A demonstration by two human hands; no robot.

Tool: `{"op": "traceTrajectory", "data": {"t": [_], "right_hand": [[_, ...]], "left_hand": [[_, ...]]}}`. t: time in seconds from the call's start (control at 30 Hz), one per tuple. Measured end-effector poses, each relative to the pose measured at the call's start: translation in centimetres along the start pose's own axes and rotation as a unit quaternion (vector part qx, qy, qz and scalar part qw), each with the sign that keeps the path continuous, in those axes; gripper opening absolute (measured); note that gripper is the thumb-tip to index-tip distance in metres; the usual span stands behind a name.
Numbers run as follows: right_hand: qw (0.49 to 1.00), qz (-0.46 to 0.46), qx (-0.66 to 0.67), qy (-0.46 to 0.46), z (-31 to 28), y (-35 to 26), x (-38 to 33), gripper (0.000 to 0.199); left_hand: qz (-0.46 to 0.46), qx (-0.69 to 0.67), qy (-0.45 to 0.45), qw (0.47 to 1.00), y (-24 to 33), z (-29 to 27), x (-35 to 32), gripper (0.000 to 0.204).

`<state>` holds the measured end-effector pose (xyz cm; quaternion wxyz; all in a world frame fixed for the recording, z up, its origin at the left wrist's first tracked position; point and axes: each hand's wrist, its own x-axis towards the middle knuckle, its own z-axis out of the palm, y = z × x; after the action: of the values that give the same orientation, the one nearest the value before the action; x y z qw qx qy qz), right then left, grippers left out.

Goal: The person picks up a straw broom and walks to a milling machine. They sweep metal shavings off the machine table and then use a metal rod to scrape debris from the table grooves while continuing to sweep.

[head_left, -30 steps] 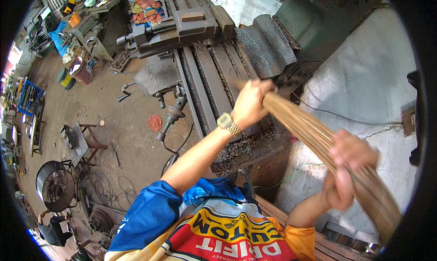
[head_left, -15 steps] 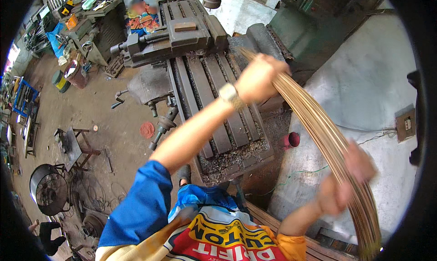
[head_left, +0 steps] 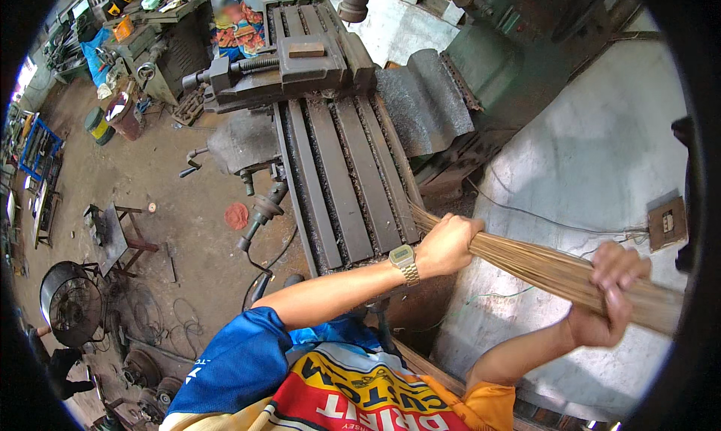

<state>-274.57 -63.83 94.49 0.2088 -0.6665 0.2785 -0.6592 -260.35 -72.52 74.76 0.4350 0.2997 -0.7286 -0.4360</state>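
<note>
A long stick broom [head_left: 526,264], a bundle of thin brown sticks, lies slantwise across my front right. My left hand [head_left: 449,247], with a watch on its wrist, is closed around the bundle towards its left end, by the edge of the slotted metal machine table [head_left: 338,183]. Farther right, my right hand [head_left: 612,292] grips the thicker part; that end is blurred. Metal chips lie in the slots. My left forearm hides the table's near end.
A machine vise [head_left: 312,59] is bolted across the table's far part. Crank handles [head_left: 259,209] stick out on the left. A chip-strewn cover [head_left: 428,104] lies right of the table. A person [head_left: 236,29] is beyond the vise. A small metal stand [head_left: 120,236] and a fan [head_left: 73,299] stand on the left floor.
My left hand has come nearer along the table's right edge, and my right hand has risen. The broom has swung from steep to nearly level. The chip heap near the table's near end no longer shows.
</note>
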Motion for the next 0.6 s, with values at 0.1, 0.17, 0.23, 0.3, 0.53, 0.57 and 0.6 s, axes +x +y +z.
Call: {"op": "traceTrajectory", "data": {"t": [0.1,0.17,0.23,0.3,0.53,0.57,0.6], "right_hand": [[0.995,-0.092,-0.044,0.007,-1.1,-2.6,-0.2,0.023],[0.993,-0.116,-0.006,0.017,-0.8,-1.9,-0.3,0.026],[0.990,-0.106,-0.076,0.050,0.7,0.4,0.5,0.028],[0.995,-0.061,-0.055,0.053,4.0,5.1,1.4,0.029],[0.994,0.094,0.061,-0.002,6.6,9.7,1.8,0.021],[0.996,0.065,0.050,-0.016,5.2,8.1,2.0,0.021],[0.995,0.076,0.053,-0.027,3.7,6.5,2.4,0.021]], "left_hand": [[0.119,0.100,0.021,0.988,1.6,-3.0,2.9,0.023],[0.203,0.130,0.065,0.968,1.1,-5.8,6.1,0.025],[0.206,0.135,0.050,0.968,-0.9,-9.4,9.4,0.027],[0.177,0.161,0.032,0.970,-4.3,-12.9,11.7,0.027],[0.004,0.102,0.056,0.993,-10.2,-6.0,4.9,0.031],[-0.003,0.073,0.058,0.996,-8.6,-3.6,3.6,0.031],[-0.033,0.038,0.054,0.997,-6.5,-1.4,1.9,0.025]]}}
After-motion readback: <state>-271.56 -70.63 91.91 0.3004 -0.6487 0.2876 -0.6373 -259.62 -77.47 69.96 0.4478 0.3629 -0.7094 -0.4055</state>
